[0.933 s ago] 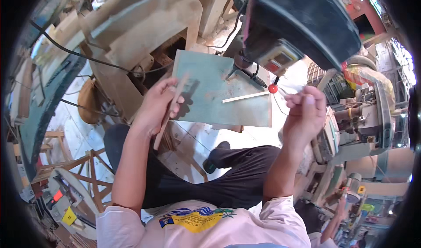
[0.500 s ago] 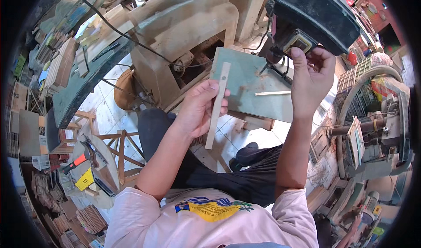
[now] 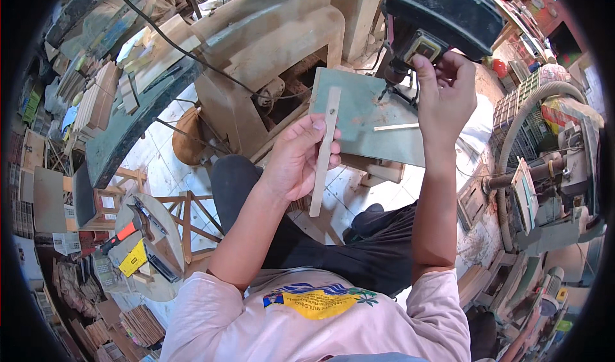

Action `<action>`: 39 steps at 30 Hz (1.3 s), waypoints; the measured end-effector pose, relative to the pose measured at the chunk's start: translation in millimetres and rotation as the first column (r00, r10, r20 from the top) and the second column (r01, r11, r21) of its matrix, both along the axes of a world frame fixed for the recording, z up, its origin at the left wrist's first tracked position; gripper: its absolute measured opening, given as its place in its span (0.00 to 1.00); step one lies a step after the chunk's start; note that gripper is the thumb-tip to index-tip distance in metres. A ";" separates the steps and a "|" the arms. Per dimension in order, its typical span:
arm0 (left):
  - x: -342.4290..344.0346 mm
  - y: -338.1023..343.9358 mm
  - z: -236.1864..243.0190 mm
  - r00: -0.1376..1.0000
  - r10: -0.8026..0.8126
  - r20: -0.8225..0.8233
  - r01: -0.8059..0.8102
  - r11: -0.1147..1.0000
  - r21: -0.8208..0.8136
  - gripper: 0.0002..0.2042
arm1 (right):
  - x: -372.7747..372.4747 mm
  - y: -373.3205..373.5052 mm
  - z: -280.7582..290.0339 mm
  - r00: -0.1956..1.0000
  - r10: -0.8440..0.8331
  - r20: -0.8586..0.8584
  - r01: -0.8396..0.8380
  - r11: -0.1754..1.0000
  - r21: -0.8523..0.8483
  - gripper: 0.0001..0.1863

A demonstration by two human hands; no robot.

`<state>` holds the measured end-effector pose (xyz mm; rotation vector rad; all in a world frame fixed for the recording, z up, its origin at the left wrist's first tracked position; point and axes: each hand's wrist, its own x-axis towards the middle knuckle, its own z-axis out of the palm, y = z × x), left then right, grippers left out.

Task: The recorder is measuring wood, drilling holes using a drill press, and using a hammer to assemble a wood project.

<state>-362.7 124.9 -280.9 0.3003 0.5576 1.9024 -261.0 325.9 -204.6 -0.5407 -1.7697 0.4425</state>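
Note:
My left hand [image 3: 301, 154] is closed around a narrow, pale wooden strip [image 3: 325, 160] with a dark round hole near its far end. The thumb lies on top of the strip, and fingertips show past its right edge. Up at the drill press [image 3: 442, 13], my right hand [image 3: 445, 96] has its thumb raised to the yellow-framed switch [image 3: 425, 48] on the front. Its other fingers are curled but apart from the thumb, with nothing seen in them. Below the switch, the drill bit [image 3: 382, 96] points down over a green-grey board [image 3: 359, 106]. A thin wooden stick [image 3: 396, 127] lies on that board.
To the left stands a bench [image 3: 138, 128] with stacked wood pieces [image 3: 99, 96]. A round stool [image 3: 150, 234] nearer me carries an orange-handled tool [image 3: 120, 235] and a yellow item [image 3: 133, 257]. On the right are a grey hose [image 3: 512, 131] and machinery. A black cable [image 3: 166, 38] crosses at upper left.
The view has shifted slightly, so the drill press sits farther left. My right thumb stays by the switch, and my left hand still holds the strip, now tilted a little differently.

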 end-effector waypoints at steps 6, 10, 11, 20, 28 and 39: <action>15.6 -5.4 -9.0 0.938 0.188 -0.291 -0.232 0.965 -0.125 0.07 | 28.2 -29.6 -59.3 0.953 0.300 -0.046 -0.297 0.892 -0.341 0.15; 25.3 5.8 -16.2 0.941 0.234 -0.246 -0.273 0.952 -0.136 0.07 | 36.1 -87.0 -126.6 0.717 0.685 -0.130 -0.521 0.402 -0.753 0.10; 25.6 7.0 -19.7 0.938 0.256 -0.236 -0.289 0.950 -0.118 0.07 | 35.4 -94.1 -128.9 0.717 0.684 -0.138 -0.521 0.393 -0.758 0.10; 4.1 9.2 -43.5 0.942 0.294 -0.164 -0.328 0.913 -0.244 0.04 | 49.7 -63.4 -120.2 0.547 0.656 0.520 -0.440 0.754 -0.488 0.11; -27.5 -24.6 -73.5 0.937 0.222 -0.270 -0.319 0.858 -0.402 0.09 | 78.0 89.6 -147.1 0.620 -0.035 0.784 -0.155 0.974 0.166 0.11; -51.9 -34.0 -105.8 0.942 0.257 -0.214 -0.330 0.822 -0.465 0.10 | 45.8 11.8 -149.3 0.623 0.362 0.693 -0.345 0.923 -0.172 0.10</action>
